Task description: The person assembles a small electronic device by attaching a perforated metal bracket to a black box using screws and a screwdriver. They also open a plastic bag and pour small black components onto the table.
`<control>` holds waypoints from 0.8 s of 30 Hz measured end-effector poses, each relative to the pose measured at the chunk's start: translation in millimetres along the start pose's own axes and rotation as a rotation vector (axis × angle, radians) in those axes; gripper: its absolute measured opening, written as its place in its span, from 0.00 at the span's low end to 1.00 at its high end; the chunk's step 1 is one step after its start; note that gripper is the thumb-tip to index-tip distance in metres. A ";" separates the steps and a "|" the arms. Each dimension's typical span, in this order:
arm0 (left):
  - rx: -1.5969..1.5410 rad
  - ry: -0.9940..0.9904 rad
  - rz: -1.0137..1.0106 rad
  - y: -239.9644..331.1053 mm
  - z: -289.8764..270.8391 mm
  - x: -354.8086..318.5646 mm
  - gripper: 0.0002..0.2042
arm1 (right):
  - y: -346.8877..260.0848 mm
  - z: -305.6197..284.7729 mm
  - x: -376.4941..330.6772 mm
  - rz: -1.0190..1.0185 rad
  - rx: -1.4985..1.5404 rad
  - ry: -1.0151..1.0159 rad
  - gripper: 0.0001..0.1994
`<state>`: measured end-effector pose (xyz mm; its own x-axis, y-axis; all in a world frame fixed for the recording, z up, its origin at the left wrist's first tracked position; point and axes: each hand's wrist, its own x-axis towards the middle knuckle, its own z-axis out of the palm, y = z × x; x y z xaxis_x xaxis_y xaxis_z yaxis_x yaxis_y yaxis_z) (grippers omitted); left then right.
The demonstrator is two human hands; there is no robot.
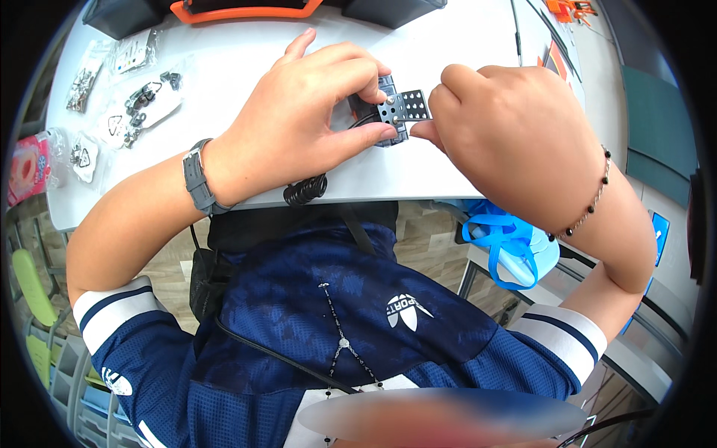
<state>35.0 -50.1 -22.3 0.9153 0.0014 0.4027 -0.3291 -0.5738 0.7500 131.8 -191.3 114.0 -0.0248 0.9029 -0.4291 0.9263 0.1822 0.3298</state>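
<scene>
1. Gripping a small dark block-shaped part (381,112) above the white bench (246,60), the left hand (299,127) has its fingers (351,75) curled shut around it: thumb along the near lower edge, index and middle fingers over the top.
2. Sticking out from the block toward the right hand (508,134) is a thin black perforated plate (407,106), dotted with rows of small round holes. Its long axis runs left to right, from one hand toward the other, with the free end pointing right.
3. Closing in a pinch, the right hand's fingers (427,131) meet at the plate's near lower edge, touching or almost touching it. Whether something tiny sits between the fingertips cannot be told; the knuckles hide it.
4. Both hands are at the piece, the left bearing it, the right only at its edge. The plate lies just left of the right fingertips and just right of the left fingertips.
5. Lying below the left fingers, at the bench's near edge, is a black coiled cable (305,190).
6. Far to the left of the left hand lie several clear bags of small metal hardware (138,104), well apart from the work.
7. Beyond the fingers, at the bench's far edge, sits an orange-rimmed tray (246,10).
8. Beneath the right wrist, off the bench, hangs a light blue bag with ribbon handles (508,246).
</scene>
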 end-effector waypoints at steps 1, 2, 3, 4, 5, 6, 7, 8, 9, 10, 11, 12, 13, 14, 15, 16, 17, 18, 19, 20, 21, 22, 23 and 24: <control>0.001 -0.005 -0.005 0.2 -0.1 -0.1 0.11 | 0.8 2.6 -0.6 -0.002 0.032 0.046 0.09; 0.003 -0.004 -0.005 0.5 -0.4 0.0 0.11 | -0.1 3.5 -0.3 0.030 0.067 0.094 0.09; 0.005 -0.003 -0.005 0.8 -0.8 0.2 0.11 | -1.3 4.1 0.6 0.062 0.102 0.142 0.09; 0.005 -0.001 -0.010 0.5 0.1 -0.8 0.11 | -2.3 5.4 2.1 0.090 0.140 0.189 0.09; 0.021 0.028 0.019 -1.3 2.5 -1.4 0.13 | -3.0 6.4 3.4 0.073 0.106 0.186 0.09; 0.038 0.058 0.047 -4.3 5.9 -1.7 0.15 | -3.7 7.2 4.6 0.057 0.073 0.183 0.09; 0.055 0.085 0.079 -5.7 6.7 -1.4 0.18 | -3.8 6.5 5.3 0.044 0.039 0.181 0.09; 0.057 0.085 0.079 -5.7 6.1 -1.4 0.18 | -3.8 5.9 5.6 0.035 0.020 0.175 0.09; 0.060 0.085 0.079 -5.5 5.5 -1.5 0.18 | -3.6 5.3 5.9 0.026 0.000 0.169 0.09; 0.064 0.085 0.081 -5.2 5.3 -1.1 0.18 | -3.1 4.4 5.7 0.012 -0.019 0.156 0.09; 0.066 0.087 0.081 -5.0 5.3 -1.0 0.18 | -2.6 3.5 5.6 -0.002 -0.037 0.144 0.08; 0.069 0.089 0.081 -5.0 5.5 -1.1 0.18 | -1.6 1.9 5.6 -0.022 -0.051 0.127 0.08; 0.070 0.090 0.081 -5.1 5.6 -1.1 0.18 | -1.0 0.6 5.6 -0.042 -0.065 0.107 0.08; 0.053 0.070 0.057 -4.3 4.6 -0.8 0.15 | -1.2 -0.7 5.8 -0.024 -0.062 0.039 0.08; 0.035 0.049 0.033 -2.8 2.8 -0.4 0.13 | -1.9 -2.0 6.1 -0.005 -0.058 -0.029 0.08; 0.016 0.028 0.011 -1.6 1.8 -0.1 0.11 | -2.8 -3.2 5.5 0.015 -0.055 -0.099 0.08; 0.015 0.024 0.015 -1.3 1.9 0.2 0.11 | -2.2 -1.2 4.3 0.021 -0.006 -0.033 0.08; 0.013 0.020 0.019 -1.0 2.0 0.5 0.11 | -0.6 3.0 2.8 0.027 0.042 0.034 0.07; 0.017 0.020 0.016 -1.0 1.6 0.1 0.11 | 1.1 5.7 3.0 0.025 0.090 0.106 0.07; 0.032 0.042 0.034 -1.8 1.8 -0.3 0.13 | 0.9 4.8 3.7 0.035 0.095 0.130 0.07; 0.047 0.065 0.053 -3.3 2.7 -0.7 0.15 | 0.1 2.9 4.6 0.045 0.100 0.154 0.07; 0.057 0.083 0.072 -4.5 3.9 -1.5 0.18 | -1.8 2.0 5.1 0.058 0.108 0.174 0.07; 0.057 0.087 0.075 -5.1 4.5 -2.0 0.18 | -3.8 3.2 5.6 0.061 0.079 0.181 0.07; 0.057 0.092 0.078 -5.5 5.3 -2.3 0.18 | -6.2 5.5 6.0 0.063 0.051 0.187 0.07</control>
<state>36.0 -51.3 -30.1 0.8614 0.0282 0.5071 -0.3824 -0.6210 0.6842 128.0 -189.1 104.7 -0.0308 0.9695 -0.2433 0.9459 0.1070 0.3063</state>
